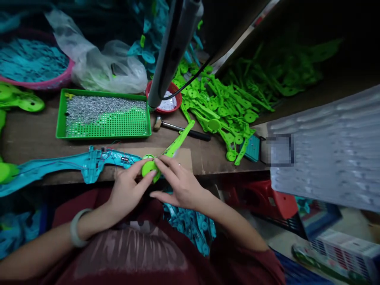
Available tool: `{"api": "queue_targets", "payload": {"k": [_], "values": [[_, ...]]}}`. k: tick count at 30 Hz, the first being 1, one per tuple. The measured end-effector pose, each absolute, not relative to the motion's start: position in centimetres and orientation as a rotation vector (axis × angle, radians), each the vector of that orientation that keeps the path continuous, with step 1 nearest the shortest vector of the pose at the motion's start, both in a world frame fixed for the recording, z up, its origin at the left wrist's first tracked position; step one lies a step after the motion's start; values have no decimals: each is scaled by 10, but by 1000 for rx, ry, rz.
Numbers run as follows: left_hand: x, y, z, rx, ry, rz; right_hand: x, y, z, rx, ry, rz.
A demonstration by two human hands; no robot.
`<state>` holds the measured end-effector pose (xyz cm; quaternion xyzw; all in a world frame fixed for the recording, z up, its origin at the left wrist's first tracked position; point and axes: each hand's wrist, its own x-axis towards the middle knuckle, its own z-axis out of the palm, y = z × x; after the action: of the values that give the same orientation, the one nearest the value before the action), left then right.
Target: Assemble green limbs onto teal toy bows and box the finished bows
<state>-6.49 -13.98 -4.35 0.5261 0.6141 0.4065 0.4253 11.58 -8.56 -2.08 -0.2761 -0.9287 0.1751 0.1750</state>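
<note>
Both hands are on a lime-green part (177, 145) at the near edge of the table (44, 146), roughly mid-scene: round end nearest the body, long arm running off to far right. The left hand (126, 194) has its grip pinching the round end, thumb against the near side. The right hand (187, 188) has its grip spread: fingertips touch the part just beside the left hand's, thumb well apart on the near side. A piece of cardboard (185, 158) lies under the arm. Left of the hands a long teal part (69, 163) lies along the near edge, red wiring on it, its right end close to the left hand. Far side of the work: green tray (107, 137) with small metal pieces heaped mostly far and left, perforated floor showing near right. Right of it, a hammer (184, 130), head left, and beyond that a red basket (178, 103) of white pieces, partly behind a grey post (175, 47). Big pile of lime parts (219, 107) to the right. Far left: pink basket (70, 73) full of teal pieces, then a clear plastic bag (111, 69). More teal parts (192, 225) sit below the table edge, near side.
</note>
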Motion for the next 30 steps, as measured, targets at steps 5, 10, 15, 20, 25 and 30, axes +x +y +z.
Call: {"api": "queue_targets", "payload": {"k": [5,10,15,20,25,30], "values": [[-66,-129,-46,1647,1572,1030,109,-81,-28,-949,-2420,421],[-94,-126,-63,2059,1520,993,94,-74,-53,-1132,-2392,554],[-105,-125,-84,2398,1387,730,91,-70,-62,-1128,-2430,657],[-107,-121,-91,2418,1312,746,93,-68,-59,-1074,-2408,637],[-106,-121,-95,2345,1307,874,90,-70,-55,-1112,-2476,693],[-106,-118,-92,2355,1302,857,84,-72,-52,-1251,-2483,721]]}}
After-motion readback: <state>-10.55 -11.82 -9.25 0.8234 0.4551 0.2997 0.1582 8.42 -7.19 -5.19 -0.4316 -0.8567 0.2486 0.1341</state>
